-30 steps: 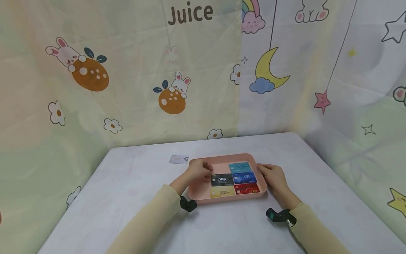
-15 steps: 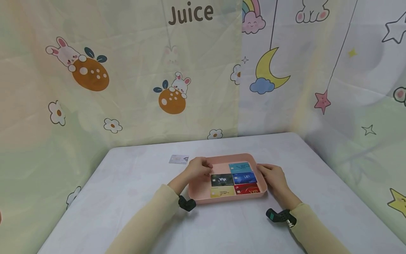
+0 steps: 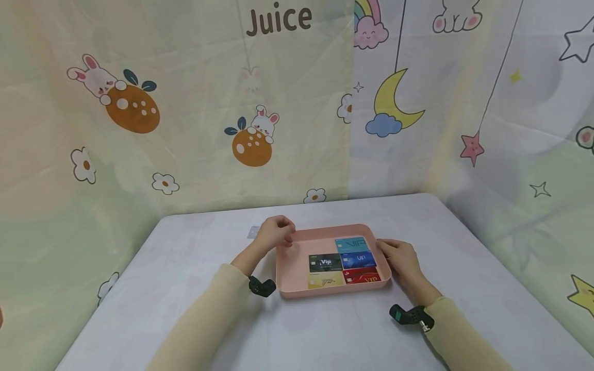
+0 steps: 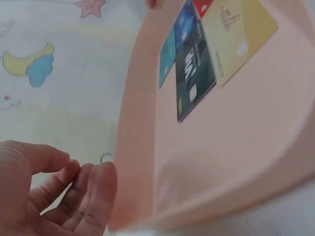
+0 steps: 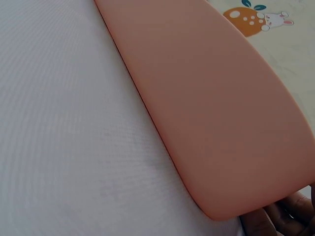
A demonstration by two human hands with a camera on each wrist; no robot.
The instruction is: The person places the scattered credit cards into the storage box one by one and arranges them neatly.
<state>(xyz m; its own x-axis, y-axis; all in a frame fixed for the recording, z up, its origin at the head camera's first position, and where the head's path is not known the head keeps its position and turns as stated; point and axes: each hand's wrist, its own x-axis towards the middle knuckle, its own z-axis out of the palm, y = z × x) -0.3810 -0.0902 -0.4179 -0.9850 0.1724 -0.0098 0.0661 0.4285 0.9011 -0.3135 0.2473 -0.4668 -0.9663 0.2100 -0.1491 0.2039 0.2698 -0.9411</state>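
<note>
A pink tray [image 3: 295,265] lies on the white table, with several cards flat inside its right part: a teal card [image 3: 350,244], a blue card [image 3: 358,259], a red card [image 3: 361,275], a black card [image 3: 325,263] and a yellow card [image 3: 326,280]. My left hand [image 3: 275,234] is over the tray's back left corner. Its fingers are loosely bent with nothing between them, as the left wrist view shows. Partly behind that hand, a pale grey card [image 3: 252,232] lies on the table. My right hand [image 3: 401,257] holds the tray's right rim; its fingertips are partly hidden behind the wall.
The white-covered table [image 3: 185,288] extends around the tray on all sides. A printed curtain [image 3: 195,129] hangs behind and beside it. Each wrist carries a black camera mount, the left one [image 3: 262,287] close to the tray's front left corner.
My left hand has moved from over the tray's left part back and to the left, now covering much of the grey card. My right hand, the tray and its cards stay put.
</note>
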